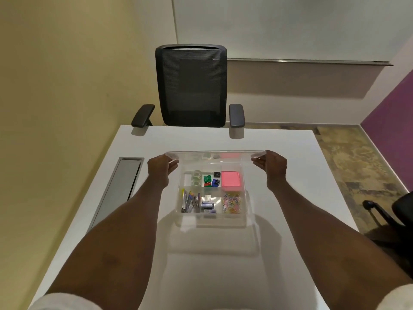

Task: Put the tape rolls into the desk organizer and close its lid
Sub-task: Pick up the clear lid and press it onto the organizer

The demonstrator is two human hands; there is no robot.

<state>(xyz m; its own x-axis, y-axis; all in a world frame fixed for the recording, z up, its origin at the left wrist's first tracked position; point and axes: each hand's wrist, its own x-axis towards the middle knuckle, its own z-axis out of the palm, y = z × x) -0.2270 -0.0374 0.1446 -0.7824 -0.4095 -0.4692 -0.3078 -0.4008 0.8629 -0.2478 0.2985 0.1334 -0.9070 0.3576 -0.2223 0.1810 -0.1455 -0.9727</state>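
A clear plastic desk organizer sits on the white desk in front of me. Two clear tape rolls lie in its far left compartment. Its transparent lid is raised and tilted above the organizer's far edge. My left hand grips the lid's left corner and my right hand grips its right corner. Through the lid I see the pink notes and small items in the compartments below.
The white desk has a grey cable slot at the left. A black mesh office chair stands at the far edge. Another dark chair is on the right, beside the desk.
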